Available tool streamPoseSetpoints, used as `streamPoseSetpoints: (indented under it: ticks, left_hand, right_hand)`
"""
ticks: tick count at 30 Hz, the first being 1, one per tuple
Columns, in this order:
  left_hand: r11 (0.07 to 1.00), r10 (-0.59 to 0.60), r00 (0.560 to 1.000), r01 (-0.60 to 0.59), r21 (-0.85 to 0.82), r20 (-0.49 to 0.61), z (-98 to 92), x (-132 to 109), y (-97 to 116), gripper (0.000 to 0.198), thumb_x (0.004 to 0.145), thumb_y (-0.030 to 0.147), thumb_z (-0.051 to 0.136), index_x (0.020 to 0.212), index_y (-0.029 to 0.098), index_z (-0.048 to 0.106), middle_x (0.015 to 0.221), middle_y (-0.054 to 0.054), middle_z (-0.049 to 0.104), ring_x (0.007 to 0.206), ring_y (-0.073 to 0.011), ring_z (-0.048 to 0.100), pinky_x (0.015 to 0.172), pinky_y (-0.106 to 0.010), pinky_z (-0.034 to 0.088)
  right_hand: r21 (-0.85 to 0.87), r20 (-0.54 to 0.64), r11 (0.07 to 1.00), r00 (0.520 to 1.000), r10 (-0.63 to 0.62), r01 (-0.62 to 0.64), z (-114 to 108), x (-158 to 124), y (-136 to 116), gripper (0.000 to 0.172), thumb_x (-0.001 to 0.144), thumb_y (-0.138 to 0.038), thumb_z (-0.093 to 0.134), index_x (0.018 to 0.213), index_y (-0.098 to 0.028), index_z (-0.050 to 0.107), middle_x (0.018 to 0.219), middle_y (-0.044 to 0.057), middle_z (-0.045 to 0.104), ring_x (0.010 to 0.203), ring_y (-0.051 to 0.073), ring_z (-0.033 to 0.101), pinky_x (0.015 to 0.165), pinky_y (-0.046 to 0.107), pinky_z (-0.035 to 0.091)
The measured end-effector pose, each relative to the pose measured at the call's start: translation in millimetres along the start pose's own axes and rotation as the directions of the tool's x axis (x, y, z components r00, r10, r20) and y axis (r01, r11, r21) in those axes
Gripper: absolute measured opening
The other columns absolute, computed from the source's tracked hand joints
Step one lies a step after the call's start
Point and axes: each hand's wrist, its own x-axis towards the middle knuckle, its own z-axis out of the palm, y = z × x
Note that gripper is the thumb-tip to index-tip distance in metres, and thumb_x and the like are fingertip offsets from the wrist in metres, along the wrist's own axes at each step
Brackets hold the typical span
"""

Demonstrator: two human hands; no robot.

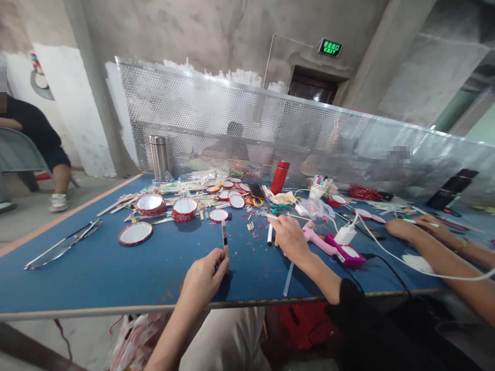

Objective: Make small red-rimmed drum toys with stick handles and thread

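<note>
My left hand (204, 279) is near the table's front edge. It pinches the lower end of a striped stick (225, 240). The stick's far end meets a small round red-rimmed disc (218, 215) lying flat on the blue table (96, 268). My right hand (290, 234) rests further out on the table, knuckles up and fingers curled down. A white glue stick (269, 234) lies just left of it and a pink glue gun (317, 240) just right. What its fingers press on is hidden.
Several red-rimmed discs (151, 204) and loose sticks lie at the back left. A steel flask (158, 156), a red bottle (280, 176), metal tongs (64, 245), a white charger (345, 234) and cables are also there. A co-worker's hands (402, 228) work at the right. A perforated metal screen (240, 118) stands behind the table.
</note>
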Motion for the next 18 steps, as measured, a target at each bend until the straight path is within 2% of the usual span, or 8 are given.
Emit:
streamPoseSetpoints:
  ticks: [3,6,10,12,15,18]
  left_hand:
    - [1.000,-0.005,0.999,0.004,0.019,0.033,-1.1,0.4,0.2,0.020,0.090,0.032,0.037,0.074,0.023,0.047,0.068,0.002,0.066,0.048,-0.0126,0.056,0.055,-0.022,0.036]
    - [0.999,0.025,0.996,-0.027,0.030,0.084,-2.9,0.1,0.5,0.020,0.090,0.030,0.039,0.074,0.023,0.049,0.070,0.002,0.068,0.059,-0.0140,0.060,0.058,-0.022,0.036]
    - [0.998,0.040,0.993,-0.045,0.044,0.109,-3.2,-0.6,-1.4,0.019,0.089,0.029,0.041,0.074,0.023,0.051,0.068,0.002,0.067,0.064,-0.0141,0.060,0.059,-0.021,0.035]
    - [0.998,0.044,0.994,-0.049,0.045,0.103,-2.0,-0.4,-3.0,0.018,0.089,0.028,0.040,0.077,0.023,0.052,0.069,0.002,0.066,0.065,-0.0142,0.059,0.060,-0.021,0.035]
    - [0.997,0.044,0.997,-0.048,0.054,0.059,0.1,0.4,-4.5,0.019,0.090,0.027,0.037,0.077,0.022,0.051,0.071,0.000,0.064,0.067,-0.0149,0.059,0.061,-0.022,0.035]
    - [0.998,0.024,0.999,-0.025,0.050,0.034,1.2,0.5,-3.7,0.024,0.091,0.029,0.033,0.072,0.022,0.047,0.067,0.001,0.061,0.063,-0.0144,0.057,0.060,-0.022,0.034]
  right_hand:
    - [0.114,-0.047,0.993,0.999,0.028,-0.022,-6.1,-6.3,-8.9,0.032,0.088,-0.007,0.042,0.114,-0.014,0.061,0.102,0.014,0.062,0.099,0.026,0.054,0.085,0.037,0.040]
    - [0.276,-0.052,0.961,0.998,0.037,-0.021,-8.3,-16.1,-30.9,0.024,0.091,-0.012,0.043,0.104,-0.016,0.063,0.100,0.009,0.065,0.098,0.021,0.058,0.088,0.032,0.042]
    - [0.479,0.013,0.878,1.000,0.001,-0.007,-10.2,-30.1,-75.6,0.019,0.094,-0.020,0.045,0.092,-0.021,0.064,0.084,0.000,0.071,0.078,0.012,0.065,0.069,0.019,0.047]
    - [0.551,0.041,0.834,0.999,-0.007,-0.017,-10.2,-35.3,-97.0,0.018,0.093,-0.021,0.048,0.091,-0.021,0.065,0.082,-0.002,0.072,0.075,0.011,0.066,0.065,0.017,0.046]
    - [0.698,0.118,0.702,0.990,0.078,-0.139,-5.3,-40.5,-117.6,0.015,0.091,-0.025,0.052,0.089,-0.021,0.067,0.085,0.000,0.072,0.078,0.014,0.066,0.066,0.020,0.045]
    - [0.810,0.182,0.533,0.969,0.169,-0.245,4.6,-43.8,-122.4,0.017,0.090,-0.028,0.051,0.090,-0.022,0.067,0.085,0.001,0.072,0.075,0.015,0.065,0.067,0.023,0.045]
